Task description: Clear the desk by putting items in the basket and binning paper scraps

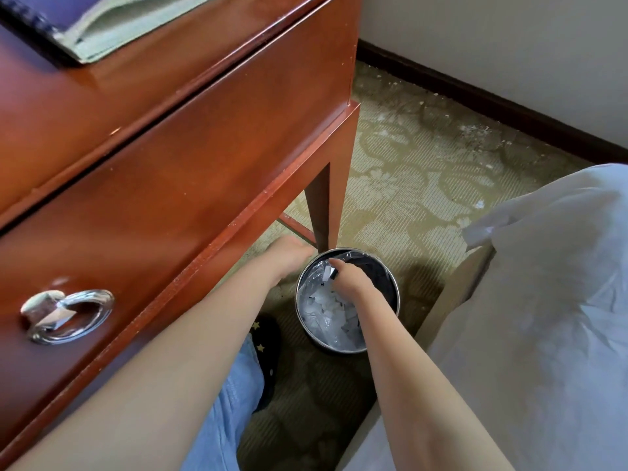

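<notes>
A small round metal bin (394,290) lined with a clear plastic bag stands on the carpet beside the desk leg. White paper scraps (328,309) lie inside it. My right hand (350,278) reaches into the bin's mouth, fingers closed around a white paper scrap (327,274). My left hand (289,256) rests at the bin's far left rim, close to the desk leg; its fingers are curled and partly hidden, and whether it grips the rim is unclear. No basket is in view.
The red-brown wooden desk (170,130) fills the left, with a drawer and metal ring handle (68,316). A dark folder with green papers (102,32) lies on top. A bed with white bedding (543,300) is at right. Patterned carpet (424,171) lies between.
</notes>
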A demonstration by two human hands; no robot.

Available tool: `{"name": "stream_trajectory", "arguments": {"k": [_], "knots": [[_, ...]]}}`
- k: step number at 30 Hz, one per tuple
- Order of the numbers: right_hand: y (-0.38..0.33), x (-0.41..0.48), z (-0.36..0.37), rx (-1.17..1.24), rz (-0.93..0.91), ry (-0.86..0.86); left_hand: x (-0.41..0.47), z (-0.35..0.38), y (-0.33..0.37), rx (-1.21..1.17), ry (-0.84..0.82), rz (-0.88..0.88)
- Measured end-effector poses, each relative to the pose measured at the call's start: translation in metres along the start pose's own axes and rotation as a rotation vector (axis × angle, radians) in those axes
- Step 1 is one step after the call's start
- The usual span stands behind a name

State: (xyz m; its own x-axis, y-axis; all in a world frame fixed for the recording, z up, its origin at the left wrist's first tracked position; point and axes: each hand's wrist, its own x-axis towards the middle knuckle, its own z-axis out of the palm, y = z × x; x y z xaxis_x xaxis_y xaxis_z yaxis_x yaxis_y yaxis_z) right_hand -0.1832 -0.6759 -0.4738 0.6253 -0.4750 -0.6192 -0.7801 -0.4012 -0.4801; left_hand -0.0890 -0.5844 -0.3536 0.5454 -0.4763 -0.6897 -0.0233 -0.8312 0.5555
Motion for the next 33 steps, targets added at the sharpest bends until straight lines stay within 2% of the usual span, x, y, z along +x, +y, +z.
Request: {"name": "stream_trajectory", "arguments": {"k": [4,11,15,26,33], "knots": [[0.002,0.008,0.009,-0.182,0.022,-0.051,0.001,-0.002,-0.002,0.034,-0.022,0.018],[0.014,0.013,0.019,-0.332,0.134,-0.175,0.001,-0.007,-0.002,0.068,-0.018,0.028],[0.016,0.012,0.017,-0.29,0.138,-0.173,0.001,-0.002,-0.002,0.051,-0.013,0.016],[-0.008,-0.01,-0.013,-0.177,0.003,-0.097,-0.031,-0.001,0.01,0.058,0.001,0.061],[-0.036,-0.048,-0.043,-0.11,-0.036,0.024,-0.075,-0.009,0.018,0.09,0.04,0.083]]}}
